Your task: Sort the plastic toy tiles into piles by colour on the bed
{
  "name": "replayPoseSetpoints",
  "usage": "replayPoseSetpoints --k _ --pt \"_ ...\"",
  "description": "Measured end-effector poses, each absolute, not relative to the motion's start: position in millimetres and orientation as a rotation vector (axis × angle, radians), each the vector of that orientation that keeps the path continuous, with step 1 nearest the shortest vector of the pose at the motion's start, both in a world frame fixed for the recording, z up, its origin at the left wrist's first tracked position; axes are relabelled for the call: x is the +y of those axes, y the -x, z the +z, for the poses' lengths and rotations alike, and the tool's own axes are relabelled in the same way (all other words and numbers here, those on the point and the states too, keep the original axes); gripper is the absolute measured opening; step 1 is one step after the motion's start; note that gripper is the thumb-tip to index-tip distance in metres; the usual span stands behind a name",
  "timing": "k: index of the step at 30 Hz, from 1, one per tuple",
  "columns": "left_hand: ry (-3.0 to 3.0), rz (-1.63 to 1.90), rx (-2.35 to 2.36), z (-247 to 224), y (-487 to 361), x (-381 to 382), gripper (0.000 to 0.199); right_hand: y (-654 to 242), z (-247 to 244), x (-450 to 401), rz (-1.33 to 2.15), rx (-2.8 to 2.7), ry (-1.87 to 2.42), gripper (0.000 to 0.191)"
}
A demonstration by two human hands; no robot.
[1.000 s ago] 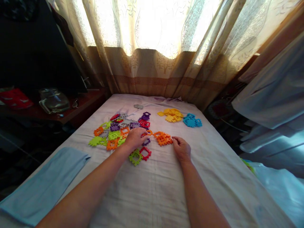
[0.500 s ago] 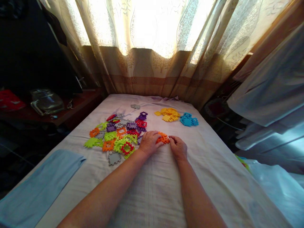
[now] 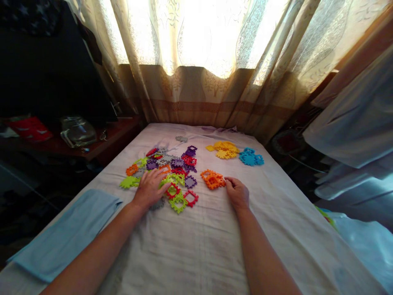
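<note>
My left hand lies over the mixed pile of toothed plastic tiles, fingers stretched out and resting on an orange tile and lime green ones. Part of the pile is hidden beneath it. Two red frame tiles and a lime green frame tile lie at the near right of this pile. My right hand is closed, thumb against the fingers, its tips at the right edge of a small orange tile heap. What those fingertips pinch, if anything, I cannot make out.
A yellow heap and a blue heap of tiles lie farther back. One grey tile sits near the far edge. A folded blue cloth lies at left. A glass jar stands on the side desk.
My left hand has moved left from the orange heap to the mixed pile, uncovering orange, purple and red tiles. My right hand stays by the orange heap. The view has shifted slightly.
</note>
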State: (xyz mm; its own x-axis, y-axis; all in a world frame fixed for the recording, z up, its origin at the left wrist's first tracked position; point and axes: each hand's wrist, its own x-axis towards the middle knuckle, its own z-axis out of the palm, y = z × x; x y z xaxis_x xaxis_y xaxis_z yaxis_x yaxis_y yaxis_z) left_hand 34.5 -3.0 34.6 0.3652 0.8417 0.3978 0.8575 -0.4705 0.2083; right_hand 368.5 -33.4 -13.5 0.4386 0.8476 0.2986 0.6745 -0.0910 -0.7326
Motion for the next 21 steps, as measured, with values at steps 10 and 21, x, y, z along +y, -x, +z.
replayPoseSetpoints --k 10,21 --pt "2.717 -0.555 -1.583 2 -41 -51 0.059 -366 -12 -36 0.242 -1.292 1.837 0.038" --pt "2.363 -0.638 -1.837 13 22 -33 0.042 -370 -16 -34 0.233 -1.321 1.843 0.035"
